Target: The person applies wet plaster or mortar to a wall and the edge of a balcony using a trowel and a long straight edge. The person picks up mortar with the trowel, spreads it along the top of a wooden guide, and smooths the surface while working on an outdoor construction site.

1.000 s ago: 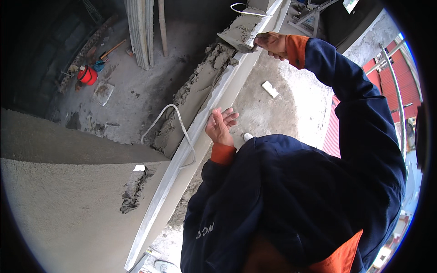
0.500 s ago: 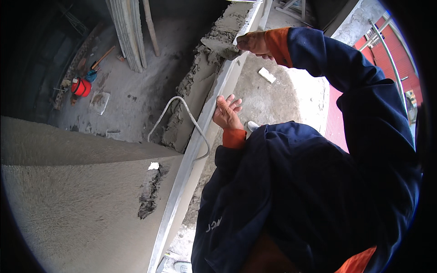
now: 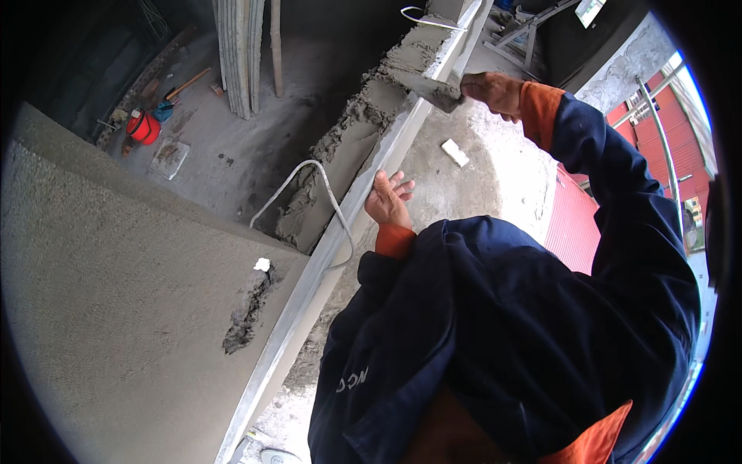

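My right hand (image 3: pixel 495 93) is closed round the handle of a trowel (image 3: pixel 434 90), its handle hidden in my fingers. The mortar-smeared blade reaches left across the top edge of a long pale straight board (image 3: pixel 284 352) and over grey wet mortar (image 3: pixel 340 158). That mortar lies in a rough, lumpy strip along the board's left side. Lower down, my left hand (image 3: pixel 388 199) is against the board's right side, fingers spread and holding nothing. Just left of it, a bent pale metal rod (image 3: pixel 325 182) arches over the mortar and hooks across the board.
A grey plastered wall face (image 3: pixel 124 309) with a dark rough gouge (image 3: pixel 249 317) fills the lower left. Beyond the mortar, a red bucket (image 3: pixel 143 127) and upright planks (image 3: pixel 239 58) stand on the floor. A white block (image 3: pixel 455 152) lies right of the board. A second bent rod (image 3: pixel 425 19) crosses farther up.
My right hand and the trowel have moved right, drawing the blade farther over the board's edge. My left hand stays at the board. The view has shifted slightly.
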### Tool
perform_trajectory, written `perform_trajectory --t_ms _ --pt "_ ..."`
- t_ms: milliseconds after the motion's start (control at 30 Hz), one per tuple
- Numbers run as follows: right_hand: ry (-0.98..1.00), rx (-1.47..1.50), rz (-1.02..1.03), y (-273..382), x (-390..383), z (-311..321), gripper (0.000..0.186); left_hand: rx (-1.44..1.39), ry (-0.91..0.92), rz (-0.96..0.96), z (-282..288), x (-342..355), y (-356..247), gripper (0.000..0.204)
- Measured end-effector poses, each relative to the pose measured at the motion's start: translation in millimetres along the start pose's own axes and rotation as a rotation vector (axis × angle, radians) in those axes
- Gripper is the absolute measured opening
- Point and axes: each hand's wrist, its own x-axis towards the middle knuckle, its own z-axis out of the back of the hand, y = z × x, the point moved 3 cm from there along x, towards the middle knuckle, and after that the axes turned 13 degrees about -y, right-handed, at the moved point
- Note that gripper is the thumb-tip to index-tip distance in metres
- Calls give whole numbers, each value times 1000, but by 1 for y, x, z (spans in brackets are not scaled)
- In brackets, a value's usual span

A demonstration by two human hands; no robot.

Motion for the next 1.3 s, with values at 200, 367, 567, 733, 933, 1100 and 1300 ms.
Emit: perform_trajectory --t_ms 200,367,567,733,933,1100,1300 --pt "-123 229 -176 -21 88 -25 29 9 22 23 -12 -9 2 69" --pt "58 234 -192 54 20 -44 32 3 10 12 -7 -7 0 71" --pt "223 -70 86 86 -1 -69 39 8 -44 -11 -3 -2 1 76" --pt "288 -132 218 91 -30 -61 32 2 -22 -23 -13 -5 3 78" --pt "-105 -479 456 41 4 -51 27 16 -40 -50 -12 -6 4 76" --pt "-252 -547 476 -29 104 -35 23 73 -78 -99 -12 -7 -1 77" --pt "-267 -626 403 -53 151 0 20 94 -129 -144 -15 -9 2 79"
